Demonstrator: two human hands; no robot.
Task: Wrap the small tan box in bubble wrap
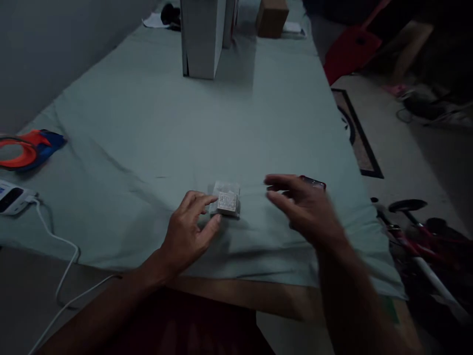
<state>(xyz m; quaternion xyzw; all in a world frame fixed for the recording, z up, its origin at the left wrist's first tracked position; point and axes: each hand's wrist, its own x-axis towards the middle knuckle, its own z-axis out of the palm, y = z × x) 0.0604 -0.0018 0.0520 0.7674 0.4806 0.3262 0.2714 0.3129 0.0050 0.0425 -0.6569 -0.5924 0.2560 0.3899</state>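
A small pale block (227, 202) with a patterned or printed top, too dim to make out, lies near the table's front edge. Under it and behind it is a flat, translucent piece (226, 187) that looks like plastic wrap. My left hand (190, 224) rests at the block's left side, index fingertip and thumb tip at its edge, spread apart rather than closed round it. Off to the right, my right hand (301, 204) hovers over the cloth, slightly blurred, its thumb and fingers apart and nothing visible between them. A dark phone-like object (313, 183) is partly hidden behind that hand.
Pale green cloth (148, 123) covers the table. Upright boxes (201, 39) and a brown carton (272, 18) stand at the far end. At left lie an orange and blue item (31, 148) and a white device (15, 198) with a cable. A red bicycle-like frame (414, 246) stands right.
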